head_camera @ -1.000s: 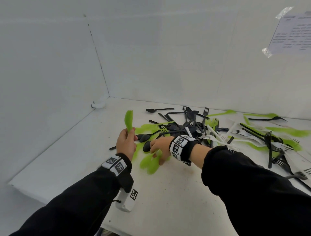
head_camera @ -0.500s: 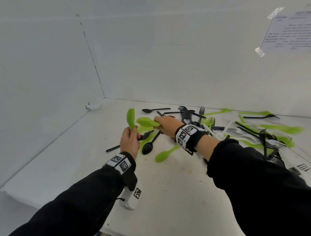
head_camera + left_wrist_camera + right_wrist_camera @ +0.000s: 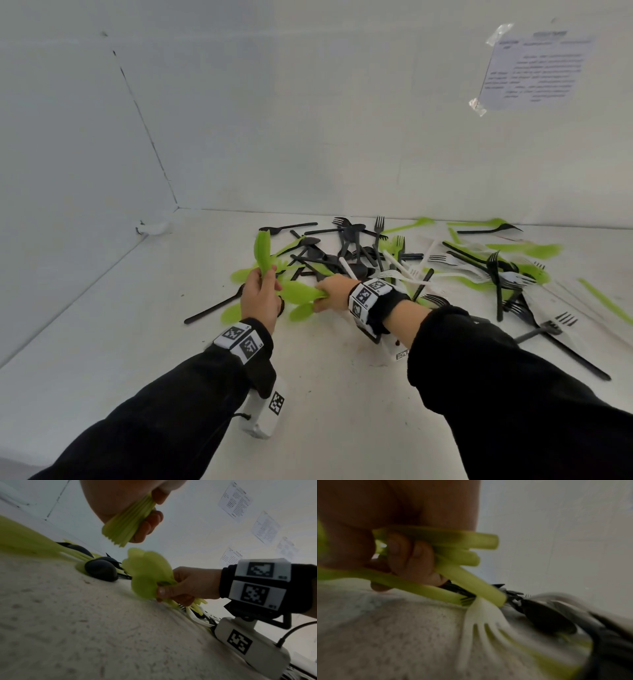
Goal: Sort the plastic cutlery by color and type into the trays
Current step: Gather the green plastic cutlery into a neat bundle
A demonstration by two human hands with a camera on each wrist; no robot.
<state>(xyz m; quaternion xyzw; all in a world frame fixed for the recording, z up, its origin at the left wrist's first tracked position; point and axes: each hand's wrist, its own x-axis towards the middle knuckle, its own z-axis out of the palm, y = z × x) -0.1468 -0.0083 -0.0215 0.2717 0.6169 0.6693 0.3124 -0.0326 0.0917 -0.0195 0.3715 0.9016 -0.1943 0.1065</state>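
My left grip [image 3: 260, 301] is closed round a stack of green spoons [image 3: 263, 251], handles bunched in my fist and bowls standing upright above it. My right grip [image 3: 331, 293] is closed on a second bunch of green spoons [image 3: 298, 294], held low just above the table [image 3: 325, 394], bowls pointing toward my left hand and nearly touching it. In the right wrist view the handles splay out of my fingers [image 3: 410, 555] at different angles, so this bunch is loose, not nested.

Just behind my hands lies the pile [image 3: 394, 260]: black spoons and forks, white forks and more green pieces, tangled and overlapping. A black spoon [image 3: 214, 306] lies to the left of my left hand. No tray shows in any view.

I judge I am gathering green spoons, with the sorting barely begun. Next I need to pass the right bunch into the left stack, bowls aligned so they nest, without dropping the splayed handles. Then I must find the trays.
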